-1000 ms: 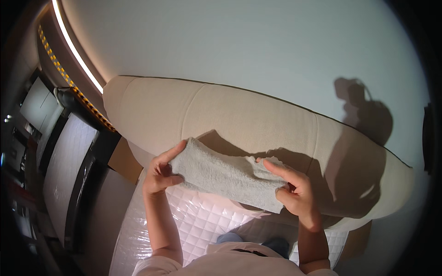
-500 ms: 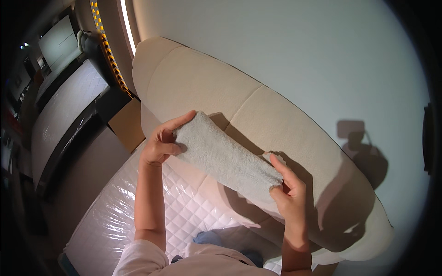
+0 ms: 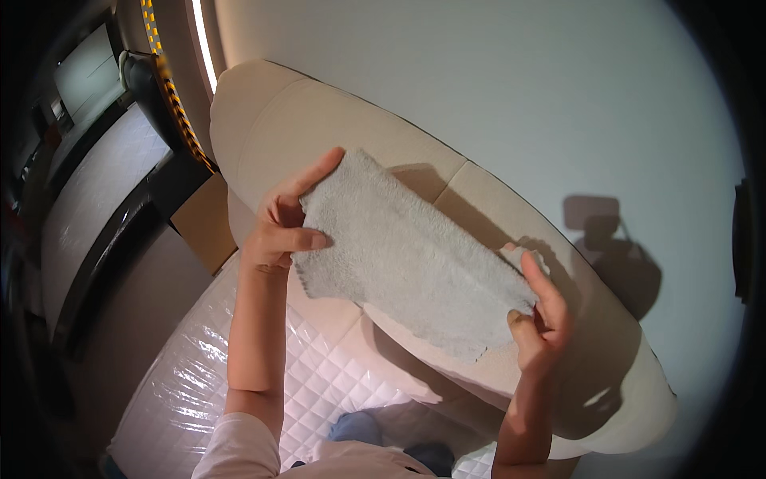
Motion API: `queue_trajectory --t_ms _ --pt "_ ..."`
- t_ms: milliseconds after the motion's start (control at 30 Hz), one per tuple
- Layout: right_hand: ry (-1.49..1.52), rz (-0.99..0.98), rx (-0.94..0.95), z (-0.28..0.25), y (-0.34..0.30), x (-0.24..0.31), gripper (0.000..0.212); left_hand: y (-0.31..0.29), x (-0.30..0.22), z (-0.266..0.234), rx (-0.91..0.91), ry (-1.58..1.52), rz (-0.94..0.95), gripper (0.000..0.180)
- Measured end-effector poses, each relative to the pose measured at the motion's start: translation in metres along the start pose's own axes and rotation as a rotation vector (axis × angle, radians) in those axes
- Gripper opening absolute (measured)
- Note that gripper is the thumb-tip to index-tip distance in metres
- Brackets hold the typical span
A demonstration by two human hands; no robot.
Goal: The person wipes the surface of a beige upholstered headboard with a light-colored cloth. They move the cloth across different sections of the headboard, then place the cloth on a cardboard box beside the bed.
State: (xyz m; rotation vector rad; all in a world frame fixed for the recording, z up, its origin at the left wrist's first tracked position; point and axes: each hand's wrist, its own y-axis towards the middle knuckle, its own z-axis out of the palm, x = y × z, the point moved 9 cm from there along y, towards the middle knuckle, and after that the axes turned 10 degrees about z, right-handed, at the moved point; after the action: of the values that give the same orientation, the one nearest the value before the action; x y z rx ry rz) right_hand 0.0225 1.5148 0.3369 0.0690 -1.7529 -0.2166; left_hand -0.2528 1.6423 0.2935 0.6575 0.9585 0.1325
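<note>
- Below you spreads a pale quilted mattress (image 3: 319,391), its stitching set in a diamond grid.
- Clear plastic film (image 3: 195,351) lies directly on it, creased and glinting along your left side.
- Shadow darkens the quilting around your blue-clothed legs (image 3: 355,427); whether they touch the mattress is unclear.
- To your far left, a black bed frame (image 3: 104,263) bears another pale mattress (image 3: 108,180).

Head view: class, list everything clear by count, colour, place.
Cloth: 1, grey, between the hands
Headboard: 1, beige, beyond cloth
Quilted mattress: 1, white, below
Wall: 1, grey, upper right
Light strip: 1, white, upper left
Striped band: 1, yellow and black, left
Panel: 1, brown, left
Second bed: 1, black and white, left
Shirt: 1, pale, bottom
Forearms: 2, bare, lower half
Left hand: 1, bare, cloth's left end
Right hand: 1, bare, cloth's right end
</note>
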Motion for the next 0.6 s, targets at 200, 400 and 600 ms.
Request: queue_trajectory --t_ms 200,400,600 --pt "-0.444 -0.313 -0.175 -0.007 0.008 -0.003 0.050 0.033 0.022 0.005 -0.044 -0.061 0.004 0.098" --pt "-0.729 -0.485 -0.399 0.001 -0.003 0.000 0.069 0.026 0.047 -0.016 0.025 -0.130 0.059 0.107" --pt "-0.557 -0.538 -0.420 -0.002 -0.007 -0.011 0.059 0.017 0.025 0.007 0.048 0.147 0.176 0.104"
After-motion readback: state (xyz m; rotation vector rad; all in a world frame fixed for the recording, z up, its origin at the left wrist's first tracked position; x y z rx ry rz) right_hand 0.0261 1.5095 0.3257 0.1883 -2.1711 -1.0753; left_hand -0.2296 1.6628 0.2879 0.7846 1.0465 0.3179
